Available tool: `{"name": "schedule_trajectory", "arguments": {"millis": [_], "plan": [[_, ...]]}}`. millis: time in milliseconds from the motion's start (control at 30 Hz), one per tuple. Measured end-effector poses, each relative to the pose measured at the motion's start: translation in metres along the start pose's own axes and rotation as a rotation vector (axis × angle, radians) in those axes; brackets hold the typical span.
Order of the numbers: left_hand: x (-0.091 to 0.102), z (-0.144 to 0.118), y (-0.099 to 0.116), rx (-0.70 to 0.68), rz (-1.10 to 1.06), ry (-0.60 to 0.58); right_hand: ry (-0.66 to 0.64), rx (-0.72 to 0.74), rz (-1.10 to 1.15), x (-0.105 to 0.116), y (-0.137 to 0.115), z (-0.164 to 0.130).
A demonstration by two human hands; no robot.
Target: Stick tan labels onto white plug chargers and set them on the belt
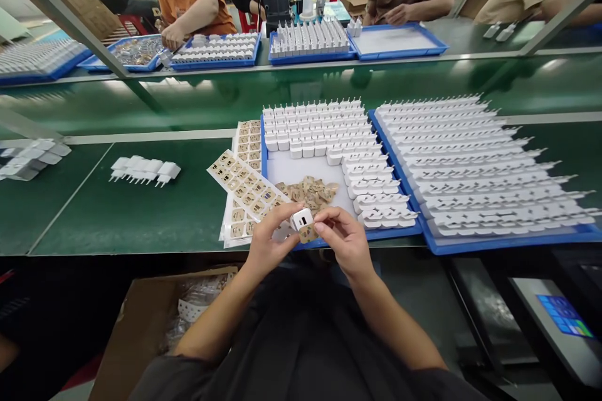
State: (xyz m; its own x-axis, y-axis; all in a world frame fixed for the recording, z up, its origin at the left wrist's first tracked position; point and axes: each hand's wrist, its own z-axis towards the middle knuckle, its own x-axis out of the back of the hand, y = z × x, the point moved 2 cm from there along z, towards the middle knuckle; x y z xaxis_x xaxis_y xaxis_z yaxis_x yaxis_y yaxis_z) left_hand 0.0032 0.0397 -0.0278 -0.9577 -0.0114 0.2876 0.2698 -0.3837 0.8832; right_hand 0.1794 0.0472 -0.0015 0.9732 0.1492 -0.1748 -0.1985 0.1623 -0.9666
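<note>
My left hand [269,243] pinches a small white charger plug [301,219] at the near edge of the green bench. My right hand [345,243] holds the same plug from the right, with a tan sticker [308,234] under its fingertips at the plug's lower face. Just beyond the hands a blue tray [282,170] holds rows of white plugs [324,131] and a heap of peeled tan stickers [311,192]. Sticker sheets [244,188] lie to the left of the tray.
A second blue tray [508,241] full of white plugs sits at the right. Loose plugs [143,170] lie on the green bench at left. An open cardboard box [141,326] stands below. Other people work at blue trays [399,41] across the belt.
</note>
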Motion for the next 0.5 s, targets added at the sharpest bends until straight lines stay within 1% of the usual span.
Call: {"name": "schedule_trajectory", "arguments": {"millis": [100,267,500], "plan": [[0.001,0.000,0.007,-0.053,0.084,0.008,0.058,-0.002,-0.038,0.002,-0.005,0.004],[0.002,0.003,0.016,-0.120,0.113,-0.007,0.039,-0.028,-0.009,0.000,-0.006,0.008],[0.002,0.004,0.017,-0.182,0.099,-0.008,0.035,-0.046,-0.004,-0.001,-0.007,0.008]]}}
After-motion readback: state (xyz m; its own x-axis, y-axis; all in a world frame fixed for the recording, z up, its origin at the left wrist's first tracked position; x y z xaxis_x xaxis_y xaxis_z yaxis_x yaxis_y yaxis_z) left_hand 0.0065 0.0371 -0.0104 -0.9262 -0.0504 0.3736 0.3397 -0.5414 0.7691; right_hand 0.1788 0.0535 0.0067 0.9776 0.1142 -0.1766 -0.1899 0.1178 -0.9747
